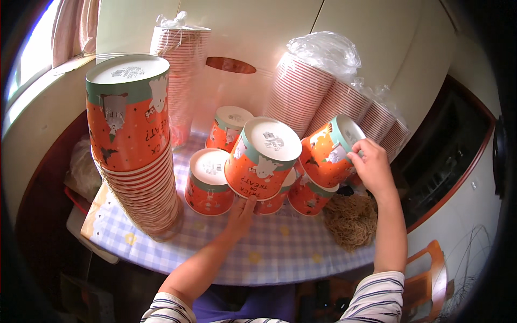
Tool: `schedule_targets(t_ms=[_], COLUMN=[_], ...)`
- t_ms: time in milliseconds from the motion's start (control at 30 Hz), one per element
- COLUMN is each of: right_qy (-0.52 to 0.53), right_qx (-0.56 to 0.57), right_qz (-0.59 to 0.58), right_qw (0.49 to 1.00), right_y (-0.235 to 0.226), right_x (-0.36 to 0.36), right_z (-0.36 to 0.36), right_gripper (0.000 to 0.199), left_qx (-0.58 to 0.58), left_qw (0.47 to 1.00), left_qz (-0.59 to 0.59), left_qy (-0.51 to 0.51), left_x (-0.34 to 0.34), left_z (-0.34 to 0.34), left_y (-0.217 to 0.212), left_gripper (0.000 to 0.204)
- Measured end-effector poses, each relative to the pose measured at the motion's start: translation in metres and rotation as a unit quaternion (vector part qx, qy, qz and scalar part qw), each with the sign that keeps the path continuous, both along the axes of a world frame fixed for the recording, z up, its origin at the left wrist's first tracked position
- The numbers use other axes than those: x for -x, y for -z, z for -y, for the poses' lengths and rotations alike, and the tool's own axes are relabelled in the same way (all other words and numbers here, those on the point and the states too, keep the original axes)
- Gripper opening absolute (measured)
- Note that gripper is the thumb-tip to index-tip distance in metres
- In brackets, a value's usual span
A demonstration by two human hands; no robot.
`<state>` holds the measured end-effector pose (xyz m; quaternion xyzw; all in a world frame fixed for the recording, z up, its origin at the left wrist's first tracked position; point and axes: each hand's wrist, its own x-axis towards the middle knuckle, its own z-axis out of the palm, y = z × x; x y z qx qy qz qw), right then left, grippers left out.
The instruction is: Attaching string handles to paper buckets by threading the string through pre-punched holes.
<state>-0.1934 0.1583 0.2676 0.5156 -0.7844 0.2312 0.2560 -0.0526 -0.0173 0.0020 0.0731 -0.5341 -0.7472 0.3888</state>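
Note:
Several orange paper cups with green bands and white bases stand upside down on the table. My left hand (242, 216) is closed at the lower rim of an upside-down paper cup (250, 168), which sits raised among the lower ones. Level with it on the right, my right hand (372, 166) pinches the base edge of a tilted paper cup (322, 159). Below are a left cup (209, 195), a partly hidden middle cup (276, 203) and a right cup (309, 198). Another cup (222, 135) stands behind.
A tall nested cup stack (129, 129) rises at the left. Plastic-wrapped cup stacks (299, 89) lean at the back right; another wrapped stack (180, 70) stands at the back left. A tan stringy bundle (351, 223) lies on the checked tablecloth (215, 250), near an orange chair (431, 274).

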Motion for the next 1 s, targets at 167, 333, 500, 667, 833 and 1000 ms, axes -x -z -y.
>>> schedule_targets(t_ms=[167,333,500,667,833,1000], right_qy=[0.019,0.058,-0.019,-0.15,-0.159,-0.165], right_qx=[-0.046,-0.093,0.005,-0.013,-0.022,0.006], right_qz=[-0.031,-0.037,-0.101,0.012,0.008,0.021], right_qw=[0.998,0.993,0.995,0.989,0.987,0.986], right_y=[0.027,0.043,0.035,0.036,0.056,0.059], right_x=[0.018,0.02,-0.016,-0.052,-0.033,-0.026], right_z=[0.019,0.034,0.052,0.081,0.102,0.112], right_gripper=[0.017,0.018,0.036,0.045,0.032,0.027], left_qx=[0.016,0.022,0.034,0.18,0.253,0.239], left_qw=[0.999,0.997,0.997,0.976,0.958,0.961], left_qz=[0.022,0.066,0.06,0.114,0.127,0.136], left_qy=[-0.034,-0.035,-0.024,0.034,0.053,0.02], left_x=[-0.004,-0.012,0.001,-0.015,-0.013,-0.015], left_z=[0.001,0.003,0.007,-0.009,-0.009,-0.006], left_y=[-0.007,-0.015,0.017,0.008,0.012,0.009], left_gripper=[0.037,0.042,0.043,0.034,0.033,0.033])
